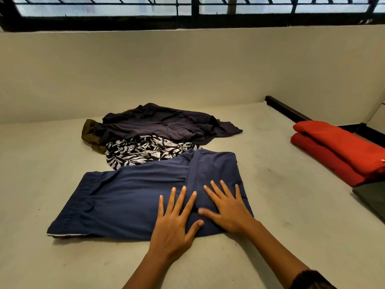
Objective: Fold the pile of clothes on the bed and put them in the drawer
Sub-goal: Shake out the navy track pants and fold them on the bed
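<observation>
Your left hand (pixel 174 226) and right hand (pixel 226 207) press flat, fingers spread, on the navy shorts (pixel 129 197) on the bed (pixel 281 195) (likely smoothing creases before folding), with the unfolded pile (pixel 158 130) just behind.

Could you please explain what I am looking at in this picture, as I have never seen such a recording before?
There is no machine here. A person wears a wide-angle camera on the head, looking forward and down, so the two bare arms entering from the bottom are their own. The left hand and right hand lie flat, fingers straight, on a navy garment spread on the bed; nothing is gripped. Behind it is a pile not yet folded: a dark garment, a leaf-print garment and an olive garment. At the right lies a folded red cloth, with a dark grey item at the picture's edge.
</observation>
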Demonstrator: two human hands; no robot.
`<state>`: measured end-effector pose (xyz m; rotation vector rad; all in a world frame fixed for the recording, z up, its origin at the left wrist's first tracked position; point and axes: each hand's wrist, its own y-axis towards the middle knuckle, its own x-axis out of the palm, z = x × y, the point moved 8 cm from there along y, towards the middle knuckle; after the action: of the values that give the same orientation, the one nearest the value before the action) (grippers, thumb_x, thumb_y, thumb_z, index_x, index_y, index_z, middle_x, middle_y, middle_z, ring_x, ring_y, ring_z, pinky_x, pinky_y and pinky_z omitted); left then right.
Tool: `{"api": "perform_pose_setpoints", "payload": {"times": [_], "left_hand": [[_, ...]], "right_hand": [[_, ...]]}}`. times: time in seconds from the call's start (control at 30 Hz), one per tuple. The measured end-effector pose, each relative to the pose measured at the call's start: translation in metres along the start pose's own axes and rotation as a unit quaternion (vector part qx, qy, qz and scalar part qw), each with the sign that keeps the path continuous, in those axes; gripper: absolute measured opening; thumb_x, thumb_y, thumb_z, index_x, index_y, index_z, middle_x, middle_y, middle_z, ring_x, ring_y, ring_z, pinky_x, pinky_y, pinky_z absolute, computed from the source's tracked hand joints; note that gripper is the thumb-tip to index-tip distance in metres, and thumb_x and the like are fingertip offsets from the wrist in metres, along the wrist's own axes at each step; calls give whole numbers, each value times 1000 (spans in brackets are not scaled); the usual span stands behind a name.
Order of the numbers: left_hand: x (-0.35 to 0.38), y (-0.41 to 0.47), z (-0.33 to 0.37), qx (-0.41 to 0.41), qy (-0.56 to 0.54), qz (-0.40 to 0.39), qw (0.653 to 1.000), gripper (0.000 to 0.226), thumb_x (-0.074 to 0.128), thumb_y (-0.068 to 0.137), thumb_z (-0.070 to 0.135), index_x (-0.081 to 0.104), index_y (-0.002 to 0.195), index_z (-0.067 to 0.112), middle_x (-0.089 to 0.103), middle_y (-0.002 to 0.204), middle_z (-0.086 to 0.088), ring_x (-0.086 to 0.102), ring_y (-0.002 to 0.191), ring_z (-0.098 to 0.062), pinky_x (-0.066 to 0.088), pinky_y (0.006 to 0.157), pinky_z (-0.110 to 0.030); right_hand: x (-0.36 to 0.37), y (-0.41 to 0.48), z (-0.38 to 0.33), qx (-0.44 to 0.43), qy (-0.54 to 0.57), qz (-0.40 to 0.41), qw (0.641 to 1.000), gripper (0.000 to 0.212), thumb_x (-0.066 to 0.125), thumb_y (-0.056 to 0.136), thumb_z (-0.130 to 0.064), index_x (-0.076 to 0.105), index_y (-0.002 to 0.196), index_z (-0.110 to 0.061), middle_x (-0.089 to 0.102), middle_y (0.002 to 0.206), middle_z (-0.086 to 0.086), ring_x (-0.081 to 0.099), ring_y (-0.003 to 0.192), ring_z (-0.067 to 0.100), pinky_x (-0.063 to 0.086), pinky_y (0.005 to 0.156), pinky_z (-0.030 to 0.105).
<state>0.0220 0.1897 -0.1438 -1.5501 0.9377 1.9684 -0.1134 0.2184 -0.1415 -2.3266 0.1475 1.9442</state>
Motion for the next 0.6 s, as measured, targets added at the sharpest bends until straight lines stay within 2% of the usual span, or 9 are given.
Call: {"api": "perform_pose_setpoints", "payload": {"times": [0.07,0.17,0.23,0.3,0.33,0.43,0.5,0.53,0.6], "left_hand": [[5,-1,0,4,10,-25,1000,65,18,94,63,21,149,27,29,152,-4,16,141,-26,9,109,-49],[16,-2,-1,-4,15,-53,998,68,16,93,67,21,149,29,31,151,-8,21,140,-30,10,109,-48],[9,0,-1,-26,-11,-51,998,70,3,88,72,4,149,38,17,155,-9,12,144,-30,0,115,-42],[-2,7,-5,-104,-135,-46,984,72,-1,84,73,-8,147,40,9,157,-3,0,146,-23,-8,115,-35],[-3,15,-10,-158,-211,-45,964,72,9,87,70,-1,149,36,18,156,-3,7,145,-23,-1,116,-34],[-15,39,-12,-252,-300,-16,920,60,45,92,51,36,142,19,52,135,-9,45,126,-25,34,104,-35],[-19,48,-7,-305,-358,-15,882,50,58,91,34,44,132,10,54,130,-11,51,118,-27,41,94,-34],[-20,49,-6,-334,-387,-17,859,47,61,90,25,44,130,8,52,130,-13,51,117,-28,42,90,-32],[-21,45,-5,-380,-423,-17,822,49,62,88,12,42,132,9,48,132,-14,52,111,-28,42,81,-29]], "right_hand": [[11,-8,1,-35,-22,-6,999,97,-19,58,-86,-13,144,-41,-13,157,-10,-17,144,17,-19,110,47],[10,-5,3,-39,-13,13,999,92,-34,58,-77,-10,140,-44,-2,158,-10,-8,146,18,-18,108,43],[9,0,3,-33,-4,5,999,104,-39,55,-74,-1,145,-41,5,158,-9,-2,146,19,-15,109,43],[7,-1,3,-32,-9,-16,999,109,-40,56,-72,8,148,-38,10,157,-9,3,146,20,-10,112,45],[2,-5,1,-37,-18,-18,999,105,-36,62,-72,15,148,-37,16,156,-9,10,146,21,-6,112,48],[1,-17,10,2,-60,-3,998,78,-5,90,-66,41,140,-26,50,140,-3,44,131,24,23,105,53],[0,-20,15,-1,-86,22,996,57,20,98,-55,49,134,-22,62,126,-1,58,117,22,44,94,50],[-5,-22,15,-25,-97,51,994,43,45,96,-44,50,131,-20,65,121,1,62,111,22,50,86,47],[-9,-21,18,-45,-76,64,994,77,88,58,-16,53,128,-14,67,116,7,66,104,26,56,76,42]]}}
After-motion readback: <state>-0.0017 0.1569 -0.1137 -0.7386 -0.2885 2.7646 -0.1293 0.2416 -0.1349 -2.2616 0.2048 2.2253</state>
